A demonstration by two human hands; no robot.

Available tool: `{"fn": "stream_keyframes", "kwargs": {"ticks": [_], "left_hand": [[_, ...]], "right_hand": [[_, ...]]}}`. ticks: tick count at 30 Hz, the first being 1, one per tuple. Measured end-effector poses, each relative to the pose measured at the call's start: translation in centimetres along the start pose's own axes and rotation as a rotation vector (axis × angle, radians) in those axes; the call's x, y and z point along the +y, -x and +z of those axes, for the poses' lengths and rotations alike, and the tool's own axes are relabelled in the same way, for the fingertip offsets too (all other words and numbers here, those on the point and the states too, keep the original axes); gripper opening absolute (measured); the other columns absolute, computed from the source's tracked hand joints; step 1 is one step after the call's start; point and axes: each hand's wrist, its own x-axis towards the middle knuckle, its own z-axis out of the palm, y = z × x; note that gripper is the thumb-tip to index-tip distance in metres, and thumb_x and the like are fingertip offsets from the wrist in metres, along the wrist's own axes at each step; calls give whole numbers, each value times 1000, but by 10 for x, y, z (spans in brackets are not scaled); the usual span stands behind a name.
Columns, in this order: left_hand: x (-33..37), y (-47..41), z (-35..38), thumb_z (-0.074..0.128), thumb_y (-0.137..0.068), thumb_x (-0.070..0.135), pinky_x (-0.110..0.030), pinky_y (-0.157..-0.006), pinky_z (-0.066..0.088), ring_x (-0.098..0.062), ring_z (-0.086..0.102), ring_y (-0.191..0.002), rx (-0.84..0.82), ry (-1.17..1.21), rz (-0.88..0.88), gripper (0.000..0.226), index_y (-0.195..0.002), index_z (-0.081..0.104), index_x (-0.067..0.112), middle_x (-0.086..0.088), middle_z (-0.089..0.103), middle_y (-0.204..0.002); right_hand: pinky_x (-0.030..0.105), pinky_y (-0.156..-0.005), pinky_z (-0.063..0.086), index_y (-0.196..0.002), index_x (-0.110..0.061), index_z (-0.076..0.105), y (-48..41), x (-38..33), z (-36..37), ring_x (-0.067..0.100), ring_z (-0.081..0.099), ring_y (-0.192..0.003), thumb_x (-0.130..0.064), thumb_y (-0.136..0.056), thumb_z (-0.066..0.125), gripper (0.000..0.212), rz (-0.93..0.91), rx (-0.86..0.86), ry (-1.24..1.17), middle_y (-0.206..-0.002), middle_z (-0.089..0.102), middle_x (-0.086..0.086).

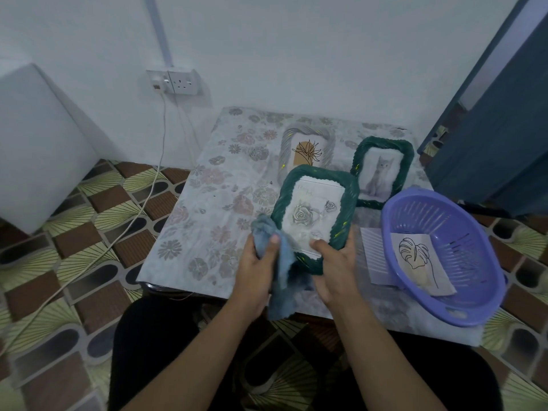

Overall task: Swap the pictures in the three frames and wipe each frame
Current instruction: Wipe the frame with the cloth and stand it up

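My right hand (333, 269) grips the lower edge of a dark green frame (345, 200) holding a rose picture, tilted up above the table, thumb on its glass. My left hand (256, 262) holds a blue-grey cloth (281, 280) bunched against the frame's lower left corner. Behind it a grey frame (327, 137) with a line-drawn flower lies on the table. To the right a second green frame (407, 161) shows a grey cat picture.
A purple plastic basket (415, 209) sits at the table's right front with a leaf drawing (418, 262) inside, on a white ribbed sheet (375, 253). The low table has a floral cover (213, 203). A wall socket (178, 82) and cable (154, 176) are at left, a blue door (501, 137) at right.
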Motion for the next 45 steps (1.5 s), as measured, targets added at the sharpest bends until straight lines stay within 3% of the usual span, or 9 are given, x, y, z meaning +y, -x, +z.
{"fn": "stream_keyframes", "kwargs": {"ticks": [5,11,20,29,31,34,37,41,45], "left_hand": [[-10,-11,2,63,-96,23,-35,-74,57,-24,72,-87,163,-130,111,18,-101,68,7,-8,75,-90],[0,-20,2,47,-100,46,-21,-47,43,-13,58,-54,436,-365,106,54,-68,63,5,-4,63,-61],[-11,-20,-3,61,-97,26,-29,-76,57,-13,71,-88,82,-323,169,18,-104,68,12,-3,74,-94],[3,-26,2,44,-103,39,-14,-40,29,-2,44,-39,305,-617,262,52,-57,48,15,3,48,-50],[7,-32,0,45,-103,39,-16,-41,30,-3,42,-39,263,-615,272,52,-55,47,17,3,48,-49],[13,-41,-10,48,-101,42,-22,-48,38,-5,49,-46,166,-551,196,51,-60,56,12,0,54,-53],[19,-47,-20,51,-99,44,-29,-55,39,-11,50,-51,79,-576,142,49,-67,60,8,-1,53,-55],[29,-45,-19,52,-99,44,-31,-62,45,-14,58,-62,-9,-579,137,47,-81,66,3,-7,63,-67],[36,-40,-15,48,-100,44,-32,-65,50,-13,66,-68,-91,-593,102,43,-94,69,7,-6,69,-75]], "right_hand": [[41,-70,59,-125,-21,57,8,10,3,28,69,-93,25,-84,47,63,41,54,-44,-105,73,8],[49,-70,56,-116,-28,62,14,17,4,27,70,-86,21,-86,49,60,87,93,-37,-99,74,7],[42,-64,58,-120,-18,59,11,11,2,27,72,-81,23,-85,48,55,77,125,-95,-98,73,10],[43,-76,58,-121,-22,60,11,19,-8,31,67,-100,22,-84,52,57,75,112,-77,-113,70,12],[47,-87,56,-130,-16,56,12,18,-10,36,63,-112,11,-81,64,57,72,40,-102,-125,66,16],[49,-100,48,-132,-11,59,9,4,-18,35,60,-119,-28,-52,89,87,160,-58,-231,-132,62,15],[47,-97,50,-139,-15,56,3,-16,-29,34,59,-122,-42,-51,87,97,249,-137,-331,-138,58,13],[50,-110,39,-142,-11,53,-3,-30,-29,35,53,-129,-27,-59,83,89,304,-161,-295,-142,54,14],[48,-96,50,-122,-8,64,-8,-33,-27,33,63,-109,-4,-68,55,55,359,-57,-197,-129,63,14]]}}
